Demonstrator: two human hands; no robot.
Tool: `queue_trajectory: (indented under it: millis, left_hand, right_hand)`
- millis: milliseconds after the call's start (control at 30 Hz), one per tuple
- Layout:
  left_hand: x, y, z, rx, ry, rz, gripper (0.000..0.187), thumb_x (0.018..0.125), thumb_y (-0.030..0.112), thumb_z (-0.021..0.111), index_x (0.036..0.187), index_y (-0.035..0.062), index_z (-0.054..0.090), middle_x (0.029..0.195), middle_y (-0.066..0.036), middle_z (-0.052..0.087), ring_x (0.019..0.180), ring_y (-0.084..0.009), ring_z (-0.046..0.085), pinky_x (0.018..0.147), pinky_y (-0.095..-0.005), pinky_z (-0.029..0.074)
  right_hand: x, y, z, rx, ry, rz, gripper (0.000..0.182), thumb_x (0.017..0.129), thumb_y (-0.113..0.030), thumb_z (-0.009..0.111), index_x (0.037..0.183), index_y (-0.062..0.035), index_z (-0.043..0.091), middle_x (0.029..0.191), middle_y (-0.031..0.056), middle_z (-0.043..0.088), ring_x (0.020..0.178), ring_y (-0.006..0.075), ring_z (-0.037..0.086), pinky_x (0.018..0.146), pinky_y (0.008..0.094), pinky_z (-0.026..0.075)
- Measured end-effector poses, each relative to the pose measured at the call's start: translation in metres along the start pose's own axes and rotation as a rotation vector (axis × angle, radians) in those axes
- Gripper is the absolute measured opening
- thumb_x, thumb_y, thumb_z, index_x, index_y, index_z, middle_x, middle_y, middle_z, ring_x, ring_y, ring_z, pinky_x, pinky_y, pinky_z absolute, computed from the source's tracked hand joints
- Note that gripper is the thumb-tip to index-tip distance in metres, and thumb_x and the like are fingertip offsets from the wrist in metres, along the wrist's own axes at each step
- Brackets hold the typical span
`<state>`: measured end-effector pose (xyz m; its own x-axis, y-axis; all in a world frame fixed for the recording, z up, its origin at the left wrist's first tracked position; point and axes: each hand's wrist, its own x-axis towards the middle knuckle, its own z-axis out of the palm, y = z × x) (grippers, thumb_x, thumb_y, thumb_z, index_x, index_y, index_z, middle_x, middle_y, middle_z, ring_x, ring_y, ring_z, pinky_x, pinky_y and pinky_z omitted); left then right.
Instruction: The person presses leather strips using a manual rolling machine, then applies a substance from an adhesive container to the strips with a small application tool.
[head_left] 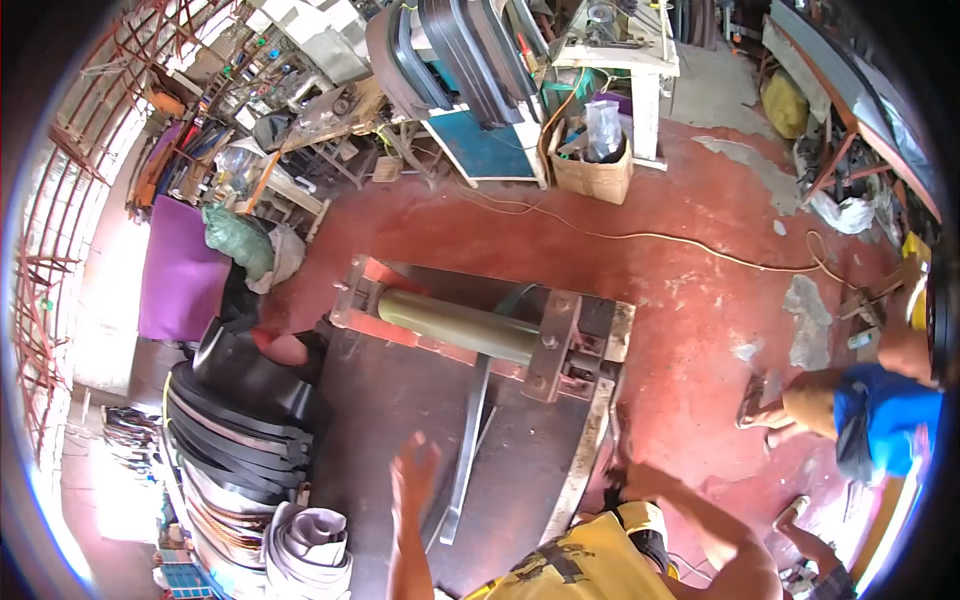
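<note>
A long dark strip (466, 455) runs out from under the olive-green roller (460, 328) of a bench-mounted rolling machine and lies along the dark tabletop (370, 400). Left of that strip, my left hand (415, 468) is raised over the table with its fingers stretched out and nothing in it. Beyond the table's right edge, my right hand (638, 484) is closed around the lower end of a crank handle (615, 440) at the machine's right side. My own body in a yellow shirt partly covers that area, and the fingertips are hard to see.
Stacked dark sheets (235, 440) and a grey roll (305, 540) crowd the table's left side. A cardboard box (595, 175) stands on the red floor beyond. A yellow cable (690, 248) crosses the floor. At right is a person in blue shorts (890, 415).
</note>
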<state>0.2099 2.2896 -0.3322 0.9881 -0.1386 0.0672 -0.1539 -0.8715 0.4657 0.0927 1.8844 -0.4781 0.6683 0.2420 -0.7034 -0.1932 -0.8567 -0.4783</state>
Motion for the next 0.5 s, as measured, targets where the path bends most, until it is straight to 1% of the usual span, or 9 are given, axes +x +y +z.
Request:
queue_trajectory:
  millis: [33, 67, 133, 167, 200, 300, 400, 433, 500]
  left_hand:
    - [0.040, 0.020, -0.003, -0.091, 0.267, 0.120, 0.021, 0.089, 0.015, 0.066, 0.103, 0.0001, 0.062, 0.095, -0.017, 0.066, 0.089, -0.0336, 0.064, 0.077, -0.0410, 0.050]
    - [0.081, 0.055, -0.013, -0.116, 0.293, 0.098, 0.018, 0.089, 0.011, 0.065, 0.103, 0.0006, 0.063, 0.097, -0.016, 0.067, 0.092, -0.0332, 0.064, 0.080, -0.0414, 0.050]
    - [0.149, 0.122, -0.018, -0.196, 0.345, 0.298, 0.020, 0.089, 0.011, 0.064, 0.106, 0.0010, 0.063, 0.103, -0.017, 0.067, 0.095, -0.0329, 0.065, 0.082, -0.0393, 0.050]
    - [0.182, 0.138, -0.006, -0.263, 0.250, 0.312, 0.023, 0.090, 0.017, 0.064, 0.107, 0.0014, 0.063, 0.102, -0.017, 0.067, 0.096, -0.0325, 0.065, 0.082, -0.0383, 0.051]
    - [0.216, 0.148, 0.009, -0.325, 0.163, 0.335, 0.027, 0.090, 0.022, 0.064, 0.108, 0.0017, 0.064, 0.101, -0.017, 0.068, 0.096, -0.0321, 0.065, 0.083, -0.0372, 0.051]
    - [0.293, 0.151, 0.059, 0.088, -0.251, 0.211, 0.053, 0.084, 0.048, 0.065, 0.107, 0.0003, 0.064, 0.102, -0.021, 0.067, 0.097, -0.0320, 0.066, 0.082, -0.0388, 0.051]
    - [0.342, 0.116, 0.104, 0.427, -0.699, 0.064, 0.061, 0.076, 0.056, 0.069, 0.097, -0.0008, 0.068, 0.100, -0.023, 0.067, 0.095, -0.0323, 0.067, 0.079, -0.0418, 0.050]
    - [0.345, 0.110, 0.113, 0.477, -0.856, 0.015, 0.061, 0.074, 0.057, 0.070, 0.093, -0.0011, 0.069, 0.099, -0.023, 0.068, 0.094, -0.0323, 0.067, 0.078, -0.0427, 0.050]
    - [0.339, 0.109, 0.119, 0.397, -0.779, 0.115, 0.059, 0.072, 0.055, 0.073, 0.088, -0.0021, 0.070, 0.094, -0.023, 0.068, 0.090, -0.0314, 0.068, 0.075, -0.0427, 0.050]
  right_hand:
    - [-0.033, -0.015, -0.012, 0.087, -0.252, -0.023, 0.041, 0.074, -0.039, 0.066, 0.096, -0.0048, 0.067, 0.078, 0.0200, 0.067, 0.071, 0.0343, 0.067, 0.068, 0.0472, 0.052]
    - [-0.081, -0.051, -0.070, 0.122, -0.416, -0.128, 0.040, 0.076, -0.039, 0.065, 0.097, -0.0048, 0.066, 0.077, 0.0209, 0.067, 0.070, 0.0341, 0.067, 0.068, 0.0472, 0.052]
    - [-0.134, -0.081, -0.169, 0.036, -0.273, -0.375, 0.036, 0.083, -0.038, 0.061, 0.101, -0.0077, 0.067, 0.072, 0.0201, 0.065, 0.065, 0.0324, 0.066, 0.063, 0.0468, 0.052]
    - [-0.174, -0.124, -0.237, -0.093, 0.013, -0.103, 0.030, 0.088, -0.036, 0.057, 0.102, -0.0119, 0.067, 0.071, 0.0180, 0.065, 0.064, 0.0321, 0.066, 0.060, 0.0458, 0.051]
    - [-0.163, -0.101, -0.273, -0.230, 0.127, -0.177, 0.025, 0.087, -0.033, 0.059, 0.101, -0.0145, 0.068, 0.072, 0.0173, 0.065, 0.065, 0.0347, 0.064, 0.063, 0.0454, 0.050]
    - [-0.074, -0.026, -0.373, -0.526, 0.533, -0.205, 0.025, 0.066, -0.021, 0.070, 0.089, -0.0114, 0.067, 0.071, 0.0172, 0.063, 0.068, 0.0370, 0.062, 0.061, 0.0450, 0.049]
    - [0.087, 0.077, -0.332, -0.323, 0.702, 0.057, 0.028, 0.066, -0.024, 0.072, 0.091, -0.0134, 0.068, 0.082, 0.0156, 0.067, 0.080, 0.0353, 0.064, 0.070, 0.0462, 0.050]
    - [0.144, 0.107, -0.262, -0.268, 0.712, 0.086, 0.023, 0.069, -0.025, 0.070, 0.089, -0.0138, 0.070, 0.083, 0.0154, 0.067, 0.080, 0.0358, 0.064, 0.071, 0.0472, 0.050]
    - [0.193, 0.133, -0.093, -0.200, 0.718, 0.121, 0.017, 0.075, -0.026, 0.066, 0.086, -0.0146, 0.072, 0.085, 0.0152, 0.067, 0.082, 0.0367, 0.064, 0.075, 0.0492, 0.050]
